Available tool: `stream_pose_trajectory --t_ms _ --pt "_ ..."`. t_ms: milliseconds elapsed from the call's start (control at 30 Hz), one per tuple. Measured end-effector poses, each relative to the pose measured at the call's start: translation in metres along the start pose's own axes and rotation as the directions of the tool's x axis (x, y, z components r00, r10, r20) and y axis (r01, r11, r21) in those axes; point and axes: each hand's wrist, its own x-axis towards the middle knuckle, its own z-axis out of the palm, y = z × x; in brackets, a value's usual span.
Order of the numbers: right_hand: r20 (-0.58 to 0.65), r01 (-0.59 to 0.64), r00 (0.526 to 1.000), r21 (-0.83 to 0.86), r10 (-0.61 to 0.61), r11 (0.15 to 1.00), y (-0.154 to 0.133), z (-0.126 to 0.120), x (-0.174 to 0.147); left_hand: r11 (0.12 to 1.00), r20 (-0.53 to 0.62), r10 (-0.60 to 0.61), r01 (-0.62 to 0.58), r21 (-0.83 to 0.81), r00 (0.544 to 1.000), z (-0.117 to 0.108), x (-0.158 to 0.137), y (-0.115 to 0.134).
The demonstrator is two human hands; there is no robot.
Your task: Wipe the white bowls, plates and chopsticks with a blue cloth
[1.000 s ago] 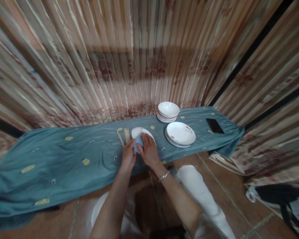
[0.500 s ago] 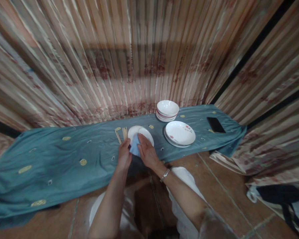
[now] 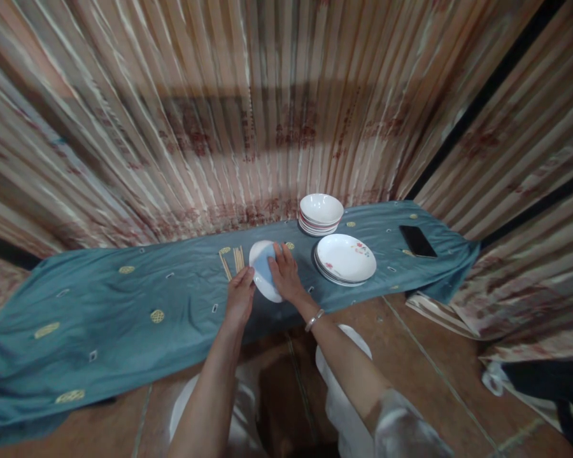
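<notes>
My left hand is closed on the left edge of a white plate, which is tilted above the cloth-covered table. A light blue cloth lies against the plate's surface. Pressing that cloth onto the plate is my right hand, its fingers stretched over the right side. A silver bracelet sits on the right wrist. Just beyond my left hand, several wooden chopsticks lie on the table.
A stack of white bowls stands at the back of the table. In front of it is a stack of floral plates. A black phone lies at the right end. A pleated curtain hangs behind.
The plate has turned and tilted in my hands. My right hand has shifted slightly right across it, and the blue cloth now spreads flatter over its face.
</notes>
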Motion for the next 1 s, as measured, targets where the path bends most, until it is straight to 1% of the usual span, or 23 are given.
stream_pose_trajectory --t_ms 100,133,233,300,367,467,567,700,767,833,900,1000 --pt "0.051 0.004 0.999 -0.016 -0.003 1.000 0.015 0.002 0.009 1.000 0.006 0.005 -0.005 -0.009 1.000 0.002 -0.001 0.001" --pt "0.066 0.028 0.997 -0.024 -0.026 0.999 0.020 0.003 0.012 1.000 0.015 0.006 -0.006 -0.010 1.000 0.002 -0.001 0.001" --pt "0.113 0.168 0.980 -0.043 -0.162 0.985 0.037 0.004 0.018 1.000 0.019 0.007 -0.007 -0.008 1.000 0.003 -0.002 0.002" --pt "0.116 0.203 0.973 -0.022 -0.199 0.979 0.047 0.005 0.021 1.000 0.004 0.007 -0.007 -0.005 1.000 0.003 -0.003 0.002" --pt "0.096 0.172 0.980 0.026 -0.174 0.985 0.055 0.006 0.022 1.000 -0.010 0.012 -0.012 -0.006 1.000 0.002 -0.002 0.001" --pt "0.072 0.094 0.992 0.100 -0.102 0.990 0.061 0.006 0.020 1.000 -0.012 0.013 -0.012 0.006 1.000 0.000 -0.001 0.000" --pt "0.054 0.069 0.996 0.129 -0.076 0.989 0.059 0.005 0.012 1.000 0.000 0.021 -0.021 0.022 1.000 -0.003 0.001 -0.002" --pt "0.003 0.051 0.999 0.099 -0.052 0.994 0.050 0.001 -0.003 0.998 0.000 0.044 -0.044 0.037 0.999 -0.004 0.003 -0.004" --pt "0.003 0.041 0.999 0.080 -0.041 0.996 0.043 -0.002 -0.011 0.997 0.007 0.061 -0.061 0.053 0.998 -0.003 0.003 -0.004" --pt "0.033 0.074 0.996 0.074 -0.077 0.994 0.036 -0.007 -0.018 0.995 0.014 0.069 -0.069 0.076 0.998 -0.001 0.002 -0.003" --pt "0.057 0.141 0.988 0.085 -0.146 0.986 0.027 -0.013 -0.023 0.993 0.021 0.064 -0.065 0.103 0.998 0.002 0.001 -0.001" --pt "0.041 0.189 0.980 0.116 -0.195 0.975 0.012 -0.020 -0.024 0.990 0.026 0.063 -0.066 0.121 0.998 0.006 0.000 0.000"
